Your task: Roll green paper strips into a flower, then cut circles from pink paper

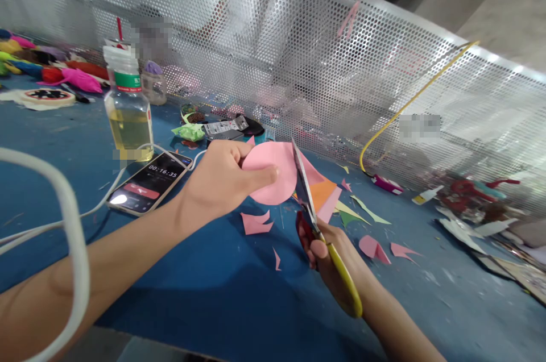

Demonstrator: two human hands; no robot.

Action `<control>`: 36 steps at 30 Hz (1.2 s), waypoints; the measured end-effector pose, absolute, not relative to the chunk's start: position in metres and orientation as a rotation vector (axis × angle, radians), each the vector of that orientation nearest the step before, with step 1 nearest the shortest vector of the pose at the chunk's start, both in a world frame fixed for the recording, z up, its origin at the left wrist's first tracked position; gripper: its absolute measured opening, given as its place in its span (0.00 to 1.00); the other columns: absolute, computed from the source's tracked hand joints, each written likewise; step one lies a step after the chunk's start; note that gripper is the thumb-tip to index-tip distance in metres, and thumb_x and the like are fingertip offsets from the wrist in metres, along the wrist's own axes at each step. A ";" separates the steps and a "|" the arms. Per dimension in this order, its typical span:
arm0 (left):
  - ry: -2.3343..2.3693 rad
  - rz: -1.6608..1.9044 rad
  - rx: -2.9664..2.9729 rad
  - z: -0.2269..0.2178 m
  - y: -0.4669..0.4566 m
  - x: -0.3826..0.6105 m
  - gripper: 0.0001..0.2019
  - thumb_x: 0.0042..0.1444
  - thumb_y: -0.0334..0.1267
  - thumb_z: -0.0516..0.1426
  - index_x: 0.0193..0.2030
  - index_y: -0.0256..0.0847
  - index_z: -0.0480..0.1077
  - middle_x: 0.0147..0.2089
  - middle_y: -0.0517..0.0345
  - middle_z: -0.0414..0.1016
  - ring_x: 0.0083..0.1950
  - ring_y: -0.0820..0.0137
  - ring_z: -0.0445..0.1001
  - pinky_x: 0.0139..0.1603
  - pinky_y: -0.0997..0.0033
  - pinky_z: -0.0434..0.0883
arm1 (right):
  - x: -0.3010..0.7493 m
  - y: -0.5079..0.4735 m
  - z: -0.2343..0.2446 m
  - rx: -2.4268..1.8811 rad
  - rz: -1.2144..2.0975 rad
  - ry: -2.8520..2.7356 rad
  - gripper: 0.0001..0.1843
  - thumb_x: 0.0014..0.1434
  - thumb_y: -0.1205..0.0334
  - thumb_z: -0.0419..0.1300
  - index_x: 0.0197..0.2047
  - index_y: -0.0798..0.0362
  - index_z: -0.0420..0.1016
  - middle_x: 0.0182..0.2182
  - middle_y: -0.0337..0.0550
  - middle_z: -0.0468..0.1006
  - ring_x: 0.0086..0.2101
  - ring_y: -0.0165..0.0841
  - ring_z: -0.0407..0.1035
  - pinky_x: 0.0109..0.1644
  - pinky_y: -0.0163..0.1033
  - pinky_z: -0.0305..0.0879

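Note:
My left hand (pixel 226 177) pinches a piece of pink paper (pixel 271 180) with a rounded edge, thumb on top. The scissors (pixel 303 183), with a yellow handle, are held in my right hand (pixel 330 251), their blades pointing up and away along the right side of the pink paper. A pink flap spreads out beyond the blades. Below it on the table, orange paper (pixel 322 192) and other coloured sheets lie partly covered. Pink scraps (pixel 256 223) are scattered under and beside my hands, and a curled pink scrap (pixel 373 248) lies to the right.
A phone (pixel 151 183) showing a timer lies left, with a white cable (pixel 79 237) looping in front. Behind it stands a bottle of yellowish liquid (pixel 130 123). A perforated metal panel (pixel 264 44) closes the back. A purple glue-gun-like object (pixel 387 184) and a small white bottle (pixel 426 195) lie right.

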State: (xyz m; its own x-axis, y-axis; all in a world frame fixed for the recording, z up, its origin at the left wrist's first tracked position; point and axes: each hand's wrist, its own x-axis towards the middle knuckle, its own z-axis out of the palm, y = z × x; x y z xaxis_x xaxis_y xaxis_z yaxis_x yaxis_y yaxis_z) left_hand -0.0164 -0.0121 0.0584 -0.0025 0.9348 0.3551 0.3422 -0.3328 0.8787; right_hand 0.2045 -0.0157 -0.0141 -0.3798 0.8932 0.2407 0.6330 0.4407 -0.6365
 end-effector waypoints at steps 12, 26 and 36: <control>1.367 1.411 1.706 0.059 -0.009 -0.020 0.11 0.45 0.38 0.58 0.18 0.37 0.63 0.19 0.66 0.50 0.21 0.79 0.50 0.17 0.78 0.48 | 0.205 -0.017 -0.010 -1.306 0.580 -2.160 0.40 0.43 0.20 0.32 0.26 0.49 0.57 0.17 0.35 0.61 0.18 0.29 0.56 0.20 0.35 0.52; 1.431 1.463 1.785 0.059 -0.013 -0.016 0.17 0.45 0.39 0.58 0.15 0.39 0.55 0.19 0.66 0.48 0.22 0.79 0.49 0.19 0.76 0.47 | 0.204 -0.015 -0.015 -1.184 0.807 -2.109 0.44 0.39 0.17 0.35 0.31 0.51 0.60 0.20 0.35 0.61 0.21 0.30 0.54 0.24 0.37 0.54; 1.365 1.415 1.810 0.053 -0.014 -0.015 0.16 0.45 0.37 0.57 0.16 0.39 0.53 0.18 0.66 0.45 0.22 0.79 0.47 0.19 0.76 0.46 | 0.205 -0.017 -0.017 -1.182 0.832 -2.067 0.43 0.41 0.18 0.36 0.33 0.51 0.61 0.21 0.35 0.60 0.21 0.29 0.53 0.23 0.36 0.54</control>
